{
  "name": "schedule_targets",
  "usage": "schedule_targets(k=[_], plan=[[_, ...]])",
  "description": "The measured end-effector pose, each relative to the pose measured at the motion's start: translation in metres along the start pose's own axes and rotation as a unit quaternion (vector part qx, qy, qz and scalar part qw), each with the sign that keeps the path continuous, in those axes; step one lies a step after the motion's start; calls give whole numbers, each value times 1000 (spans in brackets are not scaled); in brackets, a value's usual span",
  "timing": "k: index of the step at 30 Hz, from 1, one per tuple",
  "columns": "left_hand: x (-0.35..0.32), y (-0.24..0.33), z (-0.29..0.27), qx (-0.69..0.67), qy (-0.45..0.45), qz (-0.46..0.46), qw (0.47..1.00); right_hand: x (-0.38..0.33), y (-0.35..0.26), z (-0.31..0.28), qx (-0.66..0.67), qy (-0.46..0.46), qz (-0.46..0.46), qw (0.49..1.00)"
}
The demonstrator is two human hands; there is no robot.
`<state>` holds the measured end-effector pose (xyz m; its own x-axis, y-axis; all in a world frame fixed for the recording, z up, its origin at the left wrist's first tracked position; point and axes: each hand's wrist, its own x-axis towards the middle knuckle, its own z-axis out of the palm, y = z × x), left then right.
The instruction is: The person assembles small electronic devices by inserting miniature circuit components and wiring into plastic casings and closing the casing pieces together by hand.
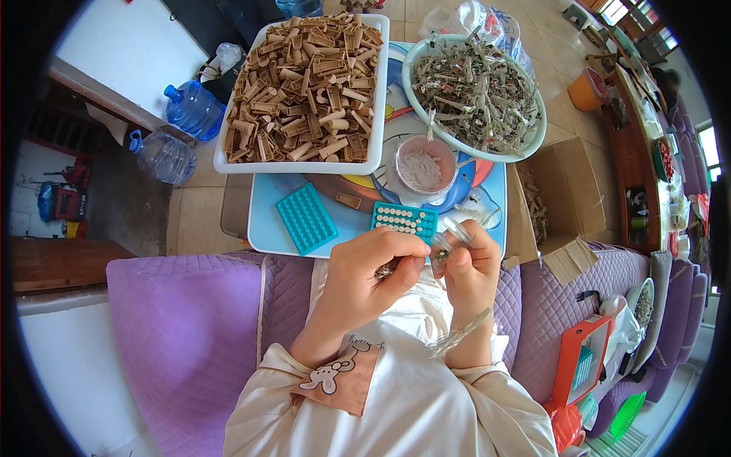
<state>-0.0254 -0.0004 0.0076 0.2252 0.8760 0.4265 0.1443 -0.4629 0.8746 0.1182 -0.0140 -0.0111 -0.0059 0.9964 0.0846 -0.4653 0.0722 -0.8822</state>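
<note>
My left hand (373,263) is closed in a pinch, with a dark, crinkled bit showing between its fingers. Beside it, my right hand (470,270) grips a small clear plastic piece (455,232) between thumb and fingers. Both hands meet over my lap, at the table's near edge. Thin clear plastic strips (461,333) lie across my right wrist. Just beyond the hands sits a teal tray (405,218) partly filled with small white round pieces. Left of it lies another teal tray (306,219) with bare cavities, and a single brown trough-shaped piece (348,200).
A white tub (221,161) heaped with brown pieces stands at the far left of the blue table (263,228). Behind the trays are a pink bowl (401,177) with whitish contents and a pale green basin (539,126) of clear strips. A cardboard box (575,179) stands right; purple sofa (190,327) left.
</note>
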Motion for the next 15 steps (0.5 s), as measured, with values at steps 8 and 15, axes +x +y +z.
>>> schedule_targets(k=[8, 15], plan=[[2, -2, 2, -71, 4, -19, 997, 0, 2, -1, -1, -3, 13, 1000], [6, 2, 3, 35, -21, 7, 999, -1, 1, -3, -3, 16, 21, 1000]])
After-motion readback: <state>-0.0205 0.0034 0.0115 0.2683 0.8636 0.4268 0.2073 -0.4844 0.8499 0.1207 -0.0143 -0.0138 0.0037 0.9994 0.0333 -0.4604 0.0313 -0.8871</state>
